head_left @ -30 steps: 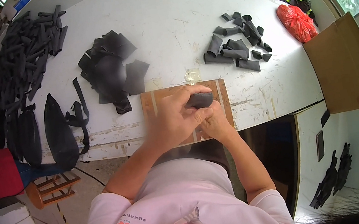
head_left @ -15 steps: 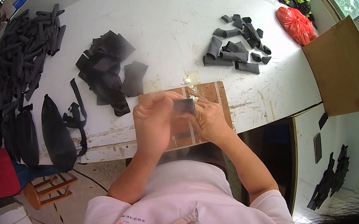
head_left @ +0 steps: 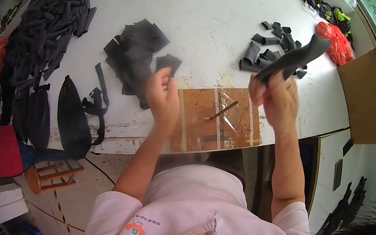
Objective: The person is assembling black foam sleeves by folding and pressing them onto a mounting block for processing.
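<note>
- While the right grip [head_left: 280, 99] is raised just beyond the right edge of a taped brown board [head_left: 194, 109], a black tube [head_left: 296, 56] slants up and rightward from it.
- That grip is closed around the tube's near end, fingers and thumb wrapped over it; the far end sticks out freely, in view overlapping a red bag [head_left: 340, 48].
- Short black tubes [head_left: 251, 52] lie on the worktop [head_left: 208, 22] beyond this hand.
- The left grip [head_left: 163, 97] is loosely curled by a flat black piece [head_left: 171, 62], fingertips at its lower edge; whether they touch or pinch it, I cannot tell.
- A thin brown stick [head_left: 225, 109] lies aslant on the board, between both hands.
</note>
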Demonstrator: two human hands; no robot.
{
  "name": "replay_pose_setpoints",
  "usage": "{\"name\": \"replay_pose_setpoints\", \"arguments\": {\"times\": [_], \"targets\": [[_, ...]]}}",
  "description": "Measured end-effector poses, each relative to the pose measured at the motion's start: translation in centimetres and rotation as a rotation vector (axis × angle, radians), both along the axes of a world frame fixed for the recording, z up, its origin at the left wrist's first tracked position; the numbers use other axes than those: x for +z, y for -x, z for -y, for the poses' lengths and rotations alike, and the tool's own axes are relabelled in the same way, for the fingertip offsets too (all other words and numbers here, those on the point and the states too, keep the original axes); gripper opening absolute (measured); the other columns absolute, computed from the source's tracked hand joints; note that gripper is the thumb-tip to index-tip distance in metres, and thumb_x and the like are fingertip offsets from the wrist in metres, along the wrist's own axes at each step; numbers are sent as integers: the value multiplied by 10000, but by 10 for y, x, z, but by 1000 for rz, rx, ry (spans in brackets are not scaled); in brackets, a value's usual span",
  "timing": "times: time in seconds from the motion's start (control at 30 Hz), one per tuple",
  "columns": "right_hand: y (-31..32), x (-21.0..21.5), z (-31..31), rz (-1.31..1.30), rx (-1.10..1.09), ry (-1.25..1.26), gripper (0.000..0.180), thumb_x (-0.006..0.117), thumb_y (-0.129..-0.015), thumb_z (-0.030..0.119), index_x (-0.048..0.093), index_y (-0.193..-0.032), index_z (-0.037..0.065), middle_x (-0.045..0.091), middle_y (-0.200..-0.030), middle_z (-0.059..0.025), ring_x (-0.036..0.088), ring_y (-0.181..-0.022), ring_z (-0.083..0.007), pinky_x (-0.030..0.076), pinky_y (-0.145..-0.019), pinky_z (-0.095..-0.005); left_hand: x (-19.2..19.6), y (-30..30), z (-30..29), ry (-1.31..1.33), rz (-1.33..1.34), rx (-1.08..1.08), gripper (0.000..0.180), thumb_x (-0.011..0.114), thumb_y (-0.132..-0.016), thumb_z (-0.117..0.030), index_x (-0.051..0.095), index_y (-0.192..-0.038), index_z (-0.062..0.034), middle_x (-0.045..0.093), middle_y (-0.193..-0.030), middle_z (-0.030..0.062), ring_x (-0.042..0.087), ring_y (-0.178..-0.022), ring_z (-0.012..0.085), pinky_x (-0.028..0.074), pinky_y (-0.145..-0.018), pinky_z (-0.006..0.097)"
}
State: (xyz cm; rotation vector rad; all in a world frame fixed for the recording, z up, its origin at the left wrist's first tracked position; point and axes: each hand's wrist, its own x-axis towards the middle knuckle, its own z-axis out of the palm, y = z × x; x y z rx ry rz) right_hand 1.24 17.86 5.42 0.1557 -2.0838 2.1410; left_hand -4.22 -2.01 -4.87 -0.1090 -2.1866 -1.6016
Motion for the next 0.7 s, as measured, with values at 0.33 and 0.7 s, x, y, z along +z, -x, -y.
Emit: {"name": "replay_pose_setpoints", "arguments": {"times": [0.33,0.7], "targets": [[-69,-68,45,466,3,-94,349,470,-890,289,559,-744,-16,520,-577,-17,476,-534,-81,382,-498,-218,-40,62,41,331,288,-85,123,645,-720,-100,591,-703,9,599,-624,77,570,-604,172,442,-566,268],[-32,-83,112,672,-6,852,185,664,-754,95,567,-906,55,600,-800,-11,569,-674,-86,461,-558,-192,40,-29,45,-246,777,-641,78,616,-738,-38,589,-794,8,581,-725,9,518,-636,53,416,-592,181]]}}
